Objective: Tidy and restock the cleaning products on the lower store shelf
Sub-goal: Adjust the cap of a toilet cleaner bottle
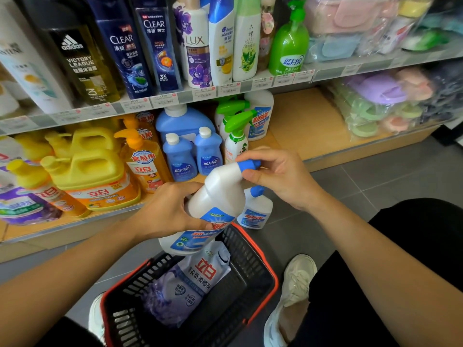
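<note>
A white cleaner bottle (215, 196) with a blue angled cap is held tilted above the basket. My left hand (170, 209) grips its body from the left. My right hand (275, 176) pinches the blue cap at the top. A second bottle of the same kind (256, 211) stands on the floor just behind it. On the lower shelf (308, 123) stand a third such bottle (260, 116), green-trigger spray bottles (235, 136), two small blue detergent bottles (193, 156) and yellow dish soap jugs (95, 171).
A black basket with an orange rim (273, 276) sits on the grey floor between my shoes and holds a purple and white refill pouch (190, 281). Shampoo bottles (200, 41) fill the upper shelf. Bagged slippers (385, 96) lie at the right. Bare shelf board lies right of the sprays.
</note>
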The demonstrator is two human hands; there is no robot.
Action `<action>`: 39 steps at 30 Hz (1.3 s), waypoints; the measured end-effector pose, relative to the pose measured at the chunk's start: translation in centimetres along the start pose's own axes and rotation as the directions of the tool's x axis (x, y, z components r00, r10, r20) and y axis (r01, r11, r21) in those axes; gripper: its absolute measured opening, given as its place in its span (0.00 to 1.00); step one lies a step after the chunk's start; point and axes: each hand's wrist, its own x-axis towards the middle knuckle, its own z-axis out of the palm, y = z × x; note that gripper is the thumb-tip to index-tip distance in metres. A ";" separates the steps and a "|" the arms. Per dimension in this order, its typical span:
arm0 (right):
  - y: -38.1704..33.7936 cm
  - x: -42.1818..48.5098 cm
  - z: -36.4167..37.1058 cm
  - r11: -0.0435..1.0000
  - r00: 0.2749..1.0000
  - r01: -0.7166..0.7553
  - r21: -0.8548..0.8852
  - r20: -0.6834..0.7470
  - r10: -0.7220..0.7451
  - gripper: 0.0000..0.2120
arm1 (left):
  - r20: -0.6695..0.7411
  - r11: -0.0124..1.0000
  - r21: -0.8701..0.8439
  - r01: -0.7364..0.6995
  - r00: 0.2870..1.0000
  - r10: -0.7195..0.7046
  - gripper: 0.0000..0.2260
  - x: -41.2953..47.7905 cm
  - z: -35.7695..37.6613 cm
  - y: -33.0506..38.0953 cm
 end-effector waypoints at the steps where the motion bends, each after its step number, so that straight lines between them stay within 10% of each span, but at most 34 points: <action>1: -0.1 0.0 -0.2 1.000 1.000 0.021 -0.020 -0.002 -0.021 0.16 | 0.000 1.000 -0.006 -0.002 1.000 0.002 0.26 0.0 0.1 0.0; 19: 0.4 0.9 0.5 0.989 0.948 0.019 0.145 -0.316 0.028 0.05 | 0.005 0.975 -0.222 0.013 1.000 -0.012 0.23 0.2 0.9 0.5; 39: 5.1 -1.9 1.3 0.947 0.930 -0.322 0.008 0.192 0.315 0.29 | -0.113 0.671 -0.741 0.026 0.980 -0.163 0.18 0.8 -0.5 1.4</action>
